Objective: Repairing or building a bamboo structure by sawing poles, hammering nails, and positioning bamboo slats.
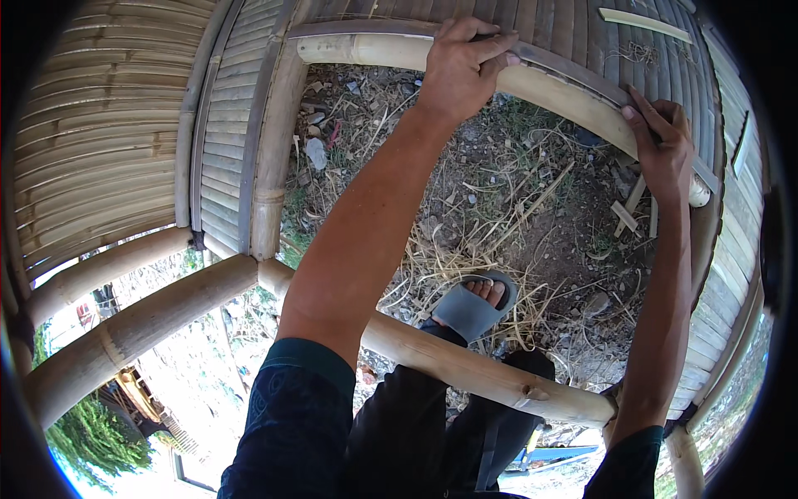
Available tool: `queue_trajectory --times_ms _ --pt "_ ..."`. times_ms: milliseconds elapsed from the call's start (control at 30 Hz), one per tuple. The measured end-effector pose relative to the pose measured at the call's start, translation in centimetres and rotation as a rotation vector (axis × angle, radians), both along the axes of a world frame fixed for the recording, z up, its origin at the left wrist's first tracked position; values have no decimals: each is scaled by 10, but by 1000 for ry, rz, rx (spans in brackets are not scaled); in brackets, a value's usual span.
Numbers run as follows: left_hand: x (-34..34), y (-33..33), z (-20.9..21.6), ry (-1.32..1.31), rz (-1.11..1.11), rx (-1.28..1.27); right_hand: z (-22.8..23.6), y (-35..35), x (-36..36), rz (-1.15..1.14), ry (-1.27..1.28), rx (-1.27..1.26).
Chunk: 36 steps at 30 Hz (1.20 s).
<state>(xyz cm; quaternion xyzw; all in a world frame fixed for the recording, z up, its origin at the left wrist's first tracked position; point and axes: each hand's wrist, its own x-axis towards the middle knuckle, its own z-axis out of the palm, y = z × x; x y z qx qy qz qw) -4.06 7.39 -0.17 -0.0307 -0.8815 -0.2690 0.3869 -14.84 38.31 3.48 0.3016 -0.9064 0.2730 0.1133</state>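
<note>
A long, thin grey-brown slat [573, 70] lies along the edge of a slatted bamboo surface, just above a thick pale bamboo pole [366, 50]. My left hand [465, 71] is closed over the slat near its middle, fingers bent across it and thumb toward the right. Farther right, my right hand [665, 141] pinches the same slat between thumb and fingers, close to the pole's cut end [699, 193]. Part of the slat is hidden under both hands.
A loose pale strip [644, 23] rests on the slatted surface [540, 21]. Bamboo slat walls [108, 141] rise at left and right. Another bamboo pole [482, 372] crosses before my legs. Below, my sandalled foot [478, 303] stands among dry straw, stones and scraps of wood [623, 216].
</note>
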Motion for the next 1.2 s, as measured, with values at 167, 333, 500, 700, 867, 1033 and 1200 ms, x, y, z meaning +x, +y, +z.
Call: queue_trajectory --times_ms 167,333,500,700,867,1033,1200 --pt "-3 10 7 -47 27 -21 -9 13 -8 36 90 0" --pt "4 10 13 -119 36 52 -13 11 -8 83 79 -159" --pt "-1 17 11 -82 29 -18 -13 19 -10 57 62 -177" --pt "8 18 7 -70 86 -140 -9 18 -9 87 -19 -193" --pt "7 11 15 -141 27 -31 -13 14 -6 56 7 -198" --pt "7 10 15 -200 50 3 -15 12 -3 37 12 -201" --pt "2 19 16 -192 9 11 -11 24 -6 50 7 -207"
